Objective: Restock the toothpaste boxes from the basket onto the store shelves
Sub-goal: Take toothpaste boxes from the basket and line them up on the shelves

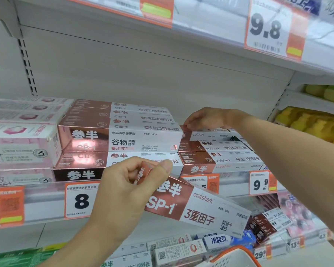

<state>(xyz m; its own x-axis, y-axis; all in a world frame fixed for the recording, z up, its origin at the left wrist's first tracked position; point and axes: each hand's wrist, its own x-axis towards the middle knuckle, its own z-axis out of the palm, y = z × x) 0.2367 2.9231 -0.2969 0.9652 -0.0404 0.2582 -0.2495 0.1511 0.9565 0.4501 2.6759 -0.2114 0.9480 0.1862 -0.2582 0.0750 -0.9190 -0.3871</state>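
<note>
The left hand (127,189) grasps one end of the SP-1 toothpaste box (197,207), thumb over its end flap, holding it tilted in front of the near shelf edge (46,205). It looks light, stiff and glossy, so likely slippery and easily dented; gripping its long sides would steady it better. Farther right, the right hand (204,118) curls over the top box of the right stack (216,151).

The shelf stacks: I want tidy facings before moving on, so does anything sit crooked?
Yes. The top box of the right-hand stack, under the right hand, lies skewed across the boxes beneath. The CB-1 stack looks square.
</note>
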